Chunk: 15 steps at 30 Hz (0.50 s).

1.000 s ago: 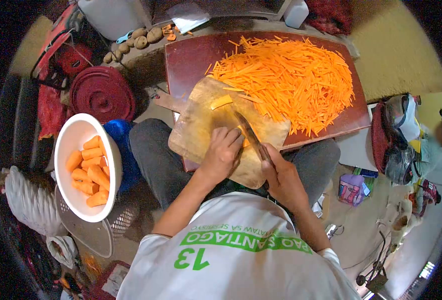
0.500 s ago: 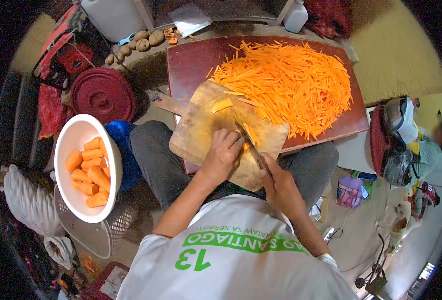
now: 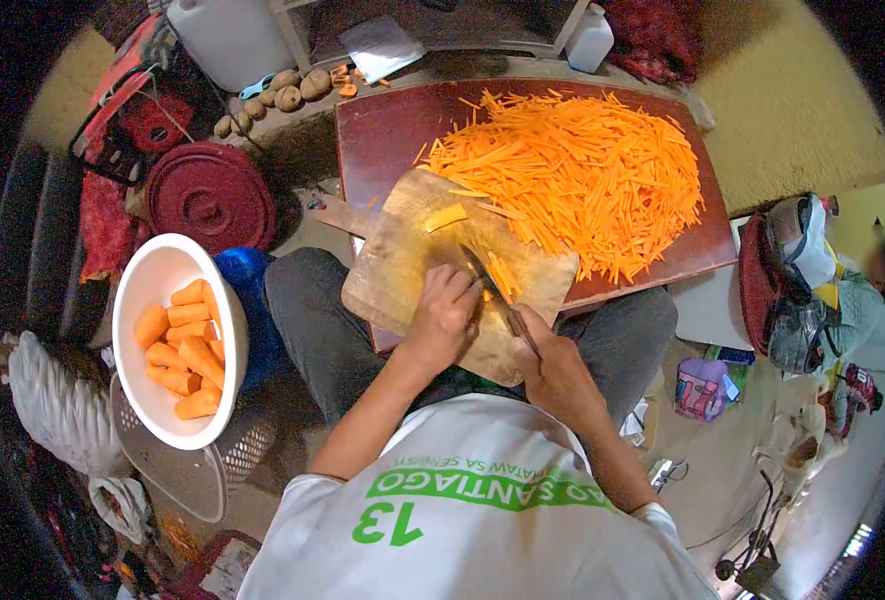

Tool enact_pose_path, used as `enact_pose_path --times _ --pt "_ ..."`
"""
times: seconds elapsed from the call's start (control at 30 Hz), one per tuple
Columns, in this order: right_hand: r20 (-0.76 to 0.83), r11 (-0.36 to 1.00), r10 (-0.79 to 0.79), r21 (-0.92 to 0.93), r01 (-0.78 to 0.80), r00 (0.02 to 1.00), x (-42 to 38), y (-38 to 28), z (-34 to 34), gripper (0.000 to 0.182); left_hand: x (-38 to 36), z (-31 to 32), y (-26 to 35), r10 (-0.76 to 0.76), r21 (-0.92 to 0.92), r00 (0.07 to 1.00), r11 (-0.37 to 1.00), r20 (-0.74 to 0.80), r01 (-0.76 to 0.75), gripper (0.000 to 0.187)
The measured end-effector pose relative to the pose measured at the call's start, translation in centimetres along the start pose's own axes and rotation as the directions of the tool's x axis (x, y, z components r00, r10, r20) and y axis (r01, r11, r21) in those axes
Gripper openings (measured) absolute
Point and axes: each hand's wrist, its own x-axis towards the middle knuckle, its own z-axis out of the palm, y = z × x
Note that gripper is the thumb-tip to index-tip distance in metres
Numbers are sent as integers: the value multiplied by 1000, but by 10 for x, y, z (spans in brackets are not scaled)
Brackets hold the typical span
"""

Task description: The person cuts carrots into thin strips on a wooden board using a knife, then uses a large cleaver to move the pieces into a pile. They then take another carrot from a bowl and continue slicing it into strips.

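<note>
On the white T-shirt (image 3: 523,550), "SANTIAGO" is printed upside down on a green band (image 3: 488,488); "13" (image 3: 393,523) and smaller "HATAW SA" lettering (image 3: 483,465) are shown in green.

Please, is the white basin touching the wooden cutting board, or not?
Apart. The head view shows the person's left leg plainly between the white basin and the wooden cutting board.

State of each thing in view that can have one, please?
Knife: gripped in right hand.
Left hand: fingers curled, over board.
Board: partly over table.
Slice: flat on board.
Sticks: cut thin, heaped.
Carrots: chunks, peeled.
Bowl: uncovered, part full.
Potatoes: whole, unpeeled.
</note>
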Motion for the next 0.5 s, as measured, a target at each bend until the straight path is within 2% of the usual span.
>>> enact_pose_path --times 0.07,0.17,0.33,0.43,0.5 --pt "9 1000 -20 -14 20 1000 6 1 4 43 -3 -3 -1 -59 5 997 998 41 59 33" --pt "17 998 -37 -43 37 999 12 2 4 42 -3 -1 -2 -8 41 1000 999 -9 8 33" --pt "17 997 -78 -21 78 997 9 -3 -3 41 -6 -2 2 -24 76 1000 997 18 22 35" --pt "47 997 -54 60 51 997 0 -1 -9 40 -6 -2 1 -4 113 1000 994 15 2 36" --pt "131 999 21 28 -25 991 -5 -2 -15 38 -5 -1 3 13 123 1000 992 3 -13 36"
